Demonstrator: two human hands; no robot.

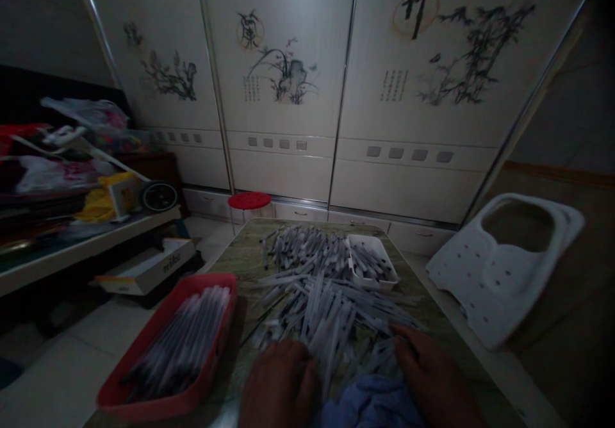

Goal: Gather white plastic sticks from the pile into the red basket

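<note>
Apparently gathering loose pens [314, 306] just ahead
Left hand [280, 380] and right hand [429, 369] apart, grip unclear; next likely calls for aligning a bunch.

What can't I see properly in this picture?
- Head view, left hand: its curled fingertips are hidden behind the hand itself, so its grip can't be told.
- Head view, right hand: too dim to tell whether it grips anything.
- Head view, blue cloth: cut off by the bottom edge.
- Head view, floor of the red tray: mostly hidden under pen-like sticks.
- Head view, tiny writing: too small to read.
</note>
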